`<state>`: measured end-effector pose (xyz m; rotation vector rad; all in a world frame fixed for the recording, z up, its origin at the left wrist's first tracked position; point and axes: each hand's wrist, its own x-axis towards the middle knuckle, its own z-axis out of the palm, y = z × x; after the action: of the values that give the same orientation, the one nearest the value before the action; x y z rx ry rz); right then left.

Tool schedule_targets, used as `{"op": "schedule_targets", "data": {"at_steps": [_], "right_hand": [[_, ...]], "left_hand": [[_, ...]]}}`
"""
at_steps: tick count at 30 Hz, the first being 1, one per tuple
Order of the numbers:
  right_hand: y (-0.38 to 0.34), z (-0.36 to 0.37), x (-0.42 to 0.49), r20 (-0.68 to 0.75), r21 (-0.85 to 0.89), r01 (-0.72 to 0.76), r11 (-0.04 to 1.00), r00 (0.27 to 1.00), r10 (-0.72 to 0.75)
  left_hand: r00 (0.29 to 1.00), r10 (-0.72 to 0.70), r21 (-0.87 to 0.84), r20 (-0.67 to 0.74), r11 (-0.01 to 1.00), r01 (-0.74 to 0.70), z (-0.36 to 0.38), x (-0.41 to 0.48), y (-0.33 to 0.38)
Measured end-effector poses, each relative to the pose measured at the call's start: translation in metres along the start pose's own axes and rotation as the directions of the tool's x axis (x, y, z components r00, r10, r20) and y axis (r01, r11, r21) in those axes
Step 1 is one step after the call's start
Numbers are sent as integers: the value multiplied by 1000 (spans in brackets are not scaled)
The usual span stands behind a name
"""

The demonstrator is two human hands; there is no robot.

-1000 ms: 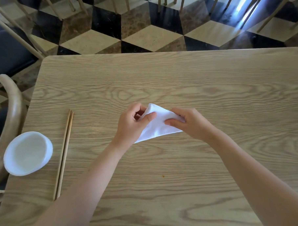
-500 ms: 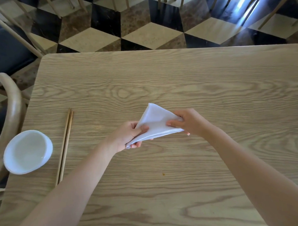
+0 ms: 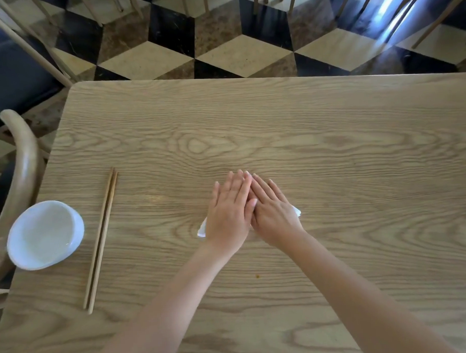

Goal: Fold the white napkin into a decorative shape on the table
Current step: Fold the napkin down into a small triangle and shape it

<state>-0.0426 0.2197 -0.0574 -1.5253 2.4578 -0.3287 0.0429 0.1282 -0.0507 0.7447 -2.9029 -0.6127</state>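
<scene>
The folded white napkin (image 3: 202,229) lies flat on the wooden table (image 3: 277,126), almost wholly covered by my hands. Only its left corner and a small tip at the right, by my right wrist, show. My left hand (image 3: 229,211) rests palm down on the napkin's left half, fingers straight and pointing away from me. My right hand (image 3: 272,212) lies palm down on the right half. The fingertips of both hands meet at the far end, forming a peak. Neither hand grips anything.
A pair of wooden chopsticks (image 3: 101,240) lies lengthwise to the left of my hands. A white bowl (image 3: 43,234) stands at the table's left edge. A curved wooden chair back (image 3: 23,164) rises beside that edge. Checkered floor lies beyond the far edge.
Both hands let go of the raised triangular napkin, set it down on the table and now lie flat on top of it, pressing it.
</scene>
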Motion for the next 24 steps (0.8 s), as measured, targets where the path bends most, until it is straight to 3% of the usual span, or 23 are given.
{"op": "schedule_targets", "data": {"at_steps": [9,17,19,21,24], "right_hand": [[17,10,-9,30,-120,-30,992,999,34],[49,0,-41,4,-138,-139,981,990,140],[51,1,-46,17,-124,-176,977,984,179],[51,3,-45,18,-99,-198,975,979,201],[49,1,-44,20,-93,-198,976,980,200]], "left_hand": [[996,-65,216,53,975,52,14,-23,-33],[988,-136,227,69,967,117,3,-36,-51],[986,-154,147,69,979,143,0,-33,-48],[982,-184,-44,45,982,186,-8,-25,-36],[939,-341,-391,48,858,332,-25,-5,-10]]}}
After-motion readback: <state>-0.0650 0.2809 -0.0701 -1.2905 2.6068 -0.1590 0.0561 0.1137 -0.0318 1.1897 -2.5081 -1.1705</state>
